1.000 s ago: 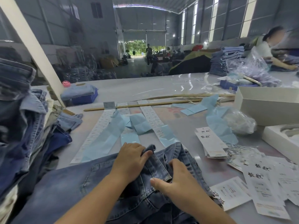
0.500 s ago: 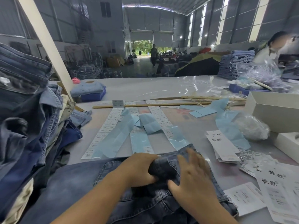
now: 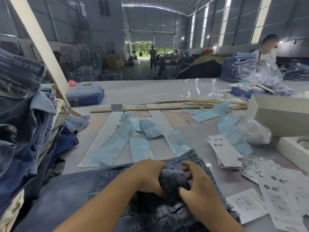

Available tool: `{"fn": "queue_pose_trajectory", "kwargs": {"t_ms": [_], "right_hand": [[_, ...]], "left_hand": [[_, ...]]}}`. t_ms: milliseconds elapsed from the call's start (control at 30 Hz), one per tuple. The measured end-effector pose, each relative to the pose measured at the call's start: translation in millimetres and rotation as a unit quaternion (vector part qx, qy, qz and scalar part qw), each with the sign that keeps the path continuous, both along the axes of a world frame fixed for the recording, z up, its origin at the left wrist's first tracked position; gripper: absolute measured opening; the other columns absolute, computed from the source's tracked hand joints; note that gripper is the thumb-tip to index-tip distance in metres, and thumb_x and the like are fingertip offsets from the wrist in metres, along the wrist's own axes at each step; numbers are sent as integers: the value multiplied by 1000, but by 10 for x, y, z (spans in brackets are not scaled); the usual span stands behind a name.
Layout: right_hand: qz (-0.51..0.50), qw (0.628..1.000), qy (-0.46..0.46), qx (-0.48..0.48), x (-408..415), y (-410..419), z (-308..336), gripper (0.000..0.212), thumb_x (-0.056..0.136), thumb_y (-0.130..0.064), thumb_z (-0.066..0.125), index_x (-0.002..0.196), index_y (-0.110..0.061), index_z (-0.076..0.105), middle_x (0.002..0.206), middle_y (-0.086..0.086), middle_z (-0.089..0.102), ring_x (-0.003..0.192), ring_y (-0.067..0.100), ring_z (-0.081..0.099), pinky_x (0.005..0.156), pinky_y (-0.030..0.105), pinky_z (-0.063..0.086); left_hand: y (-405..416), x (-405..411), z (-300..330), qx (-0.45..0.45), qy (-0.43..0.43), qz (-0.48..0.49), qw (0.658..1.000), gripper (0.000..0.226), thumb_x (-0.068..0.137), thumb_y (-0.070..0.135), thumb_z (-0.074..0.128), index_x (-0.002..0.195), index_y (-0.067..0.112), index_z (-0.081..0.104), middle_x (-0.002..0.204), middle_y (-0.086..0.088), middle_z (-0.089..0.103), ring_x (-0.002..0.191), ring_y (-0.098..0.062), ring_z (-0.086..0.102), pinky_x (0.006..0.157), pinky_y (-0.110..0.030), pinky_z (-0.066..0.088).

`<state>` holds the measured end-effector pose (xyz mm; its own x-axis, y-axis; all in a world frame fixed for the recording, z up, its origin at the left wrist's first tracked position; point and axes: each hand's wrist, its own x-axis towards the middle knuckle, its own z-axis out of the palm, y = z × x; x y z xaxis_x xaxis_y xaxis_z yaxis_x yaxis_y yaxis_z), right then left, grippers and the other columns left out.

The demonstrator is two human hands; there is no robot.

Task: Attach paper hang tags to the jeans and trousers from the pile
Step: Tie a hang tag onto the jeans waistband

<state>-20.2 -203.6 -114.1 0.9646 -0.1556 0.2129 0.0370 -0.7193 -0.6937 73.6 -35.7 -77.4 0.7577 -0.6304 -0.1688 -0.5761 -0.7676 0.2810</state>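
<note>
On the grey table [image 3: 167, 91], the far half lies bare beyond three label strips [image 3: 107, 131]. At the near edge, jeans [image 3: 66, 198] lie flat; left hand [image 3: 147, 174] and right hand [image 3: 199, 186] both grip their bunched waistband. The pile [image 3: 21, 123] crowds the left side, hang tags [image 3: 224, 149] the right.

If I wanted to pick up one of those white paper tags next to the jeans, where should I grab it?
Probably take the top tag of the small stack right of the jeans by its near, narrow end. It lies flat and fanned over the others, so that end sticks out. Come from the right and above, pinching with thumb on top; the hands are busy to the left.
</note>
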Motion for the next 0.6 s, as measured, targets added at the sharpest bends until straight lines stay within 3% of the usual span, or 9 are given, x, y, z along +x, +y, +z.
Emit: {"fn": "queue_pose_trajectory", "kwargs": {"t_ms": [100,167,233,300,400,467,600], "right_hand": [[1,998,-21,55,26,33,-35,67,77,-13,74,133,-35,43,111,-26,48,99,-19,45,75,-1,37],[15,996,-8,89,53,105,23,61,79,-24,72,129,-40,42,115,-25,50,100,-16,48,78,2,39],[34,992,11,120,96,184,106,48,78,-39,68,121,-43,47,114,-20,57,101,-6,56,87,18,48],[39,992,3,116,123,264,199,35,74,-53,65,105,-46,52,101,-18,65,92,-4,61,82,28,52],[62,990,-34,126,94,392,355,37,70,-66,65,98,-47,51,91,-30,66,81,-10,62,64,12,46],[75,978,-65,184,64,513,434,40,73,-61,72,103,-46,50,90,-30,66,80,-9,63,64,8,45],[110,950,-152,248,-30,860,554,62,69,-64,73,120,-43,46,101,-20,70,92,2,68,80,28,53]], "left_hand": [[98,-92,71,-26,-9,2,1000,43,62,56,78,86,26,58,86,9,65,79,-15,61,69,-37,54],[200,-154,154,-57,-19,16,998,43,63,57,75,85,23,61,81,7,66,75,-14,63,66,-37,55],[321,-198,258,-88,-30,46,995,40,65,56,73,82,22,60,76,6,65,72,-14,62,61,-34,50],[470,-223,371,-141,-50,87,985,37,67,53,73,80,21,61,73,5,65,72,-14,63,64,-37,50],[749,-239,568,-249,-57,165,953,36,58,49,73,78,20,65,73,8,69,74,-9,66,71,-41,55],[939,-261,715,-309,-63,211,925,36,53,49,73,81,26,69,75,12,73,75,-5,69,75,-40,57],[1254,-369,1086,-416,-116,282,857,34,50,46,79,82,34,75,75,12,75,74,-8,72,77,-44,60]]}}
